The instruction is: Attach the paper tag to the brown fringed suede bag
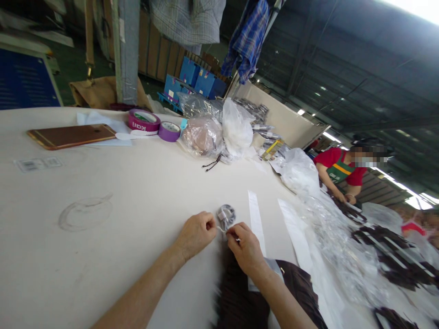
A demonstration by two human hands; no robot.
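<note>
A thin white string (221, 230) runs between my two hands. My left hand (198, 232) is closed on one end of it, with the fingertips curled out of sight. My right hand (244, 246) pinches the other end between thumb and fingers. Just beyond the fingers lies a small round grey coil (226, 215) with a pale band across it; its exact kind is blurred. Beneath my right forearm spreads a dark brown garment (236, 297) with a gathered edge, and a grey strip (254, 283) lies on it.
Paper strips (255, 219) and clear plastic bags (346, 246) cover the table's right side. At the back are a phone (72, 135), purple tape rolls (144, 122) and bagged items (204, 135). A co-worker in a red shirt (339, 171) handles dark pieces at the right.
</note>
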